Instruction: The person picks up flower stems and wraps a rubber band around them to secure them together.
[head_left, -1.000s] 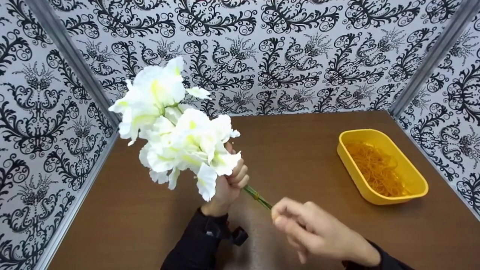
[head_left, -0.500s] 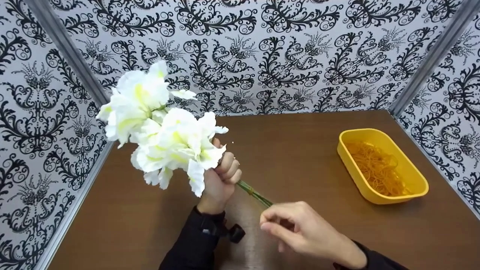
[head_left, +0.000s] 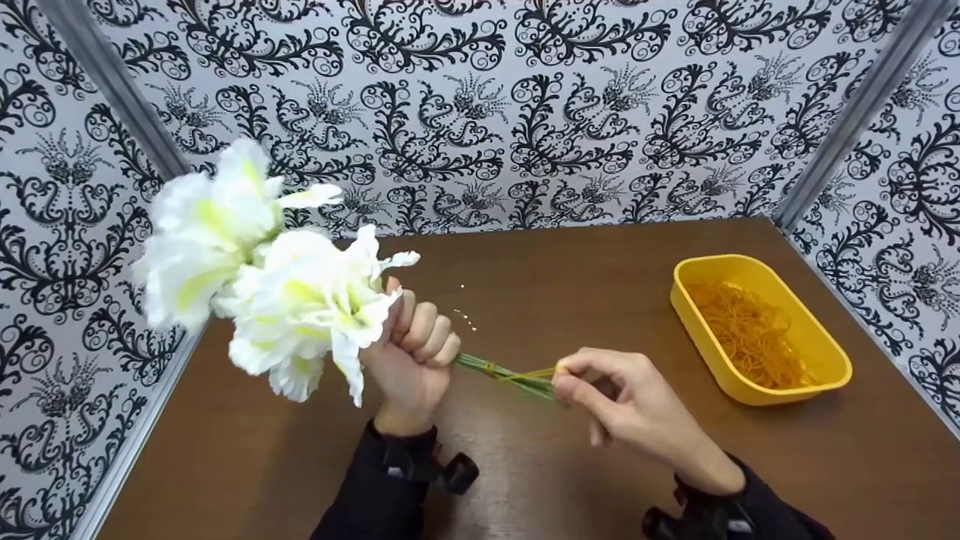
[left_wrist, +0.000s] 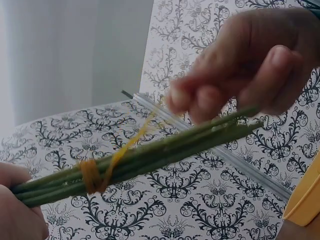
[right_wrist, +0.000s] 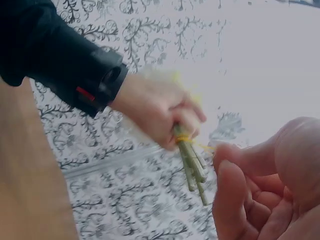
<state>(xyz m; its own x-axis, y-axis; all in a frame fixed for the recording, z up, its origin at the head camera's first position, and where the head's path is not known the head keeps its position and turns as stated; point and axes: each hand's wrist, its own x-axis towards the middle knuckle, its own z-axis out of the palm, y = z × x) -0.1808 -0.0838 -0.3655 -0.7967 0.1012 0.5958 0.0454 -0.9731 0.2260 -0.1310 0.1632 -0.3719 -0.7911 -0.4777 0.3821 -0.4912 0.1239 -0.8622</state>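
My left hand (head_left: 416,360) grips a bunch of white artificial flowers (head_left: 300,300) by the green stems (left_wrist: 150,157), blooms to the upper left. A yellow rubber band (left_wrist: 91,176) is wound round the stems just below that fist. One loop of the band stretches away from the stems to my right hand (head_left: 630,405), whose thumb and forefinger pinch it. In the right wrist view the stretched rubber band (right_wrist: 202,145) runs to the fingertips, beside the cut stem ends. The upper stems are hidden inside the left hand and behind the petals.
A yellow plastic basin (head_left: 761,330) holding many loose rubber bands stands on the right of the brown table (head_left: 570,300). Patterned panels (head_left: 480,112) close off the back and both sides. A few tiny white specks lie behind the stems.
The flowers and left hand have moved left and the blooms slightly down. My right hand first drew left, then rose and moved right, and the rubber band is now visibly stretched off the stems.
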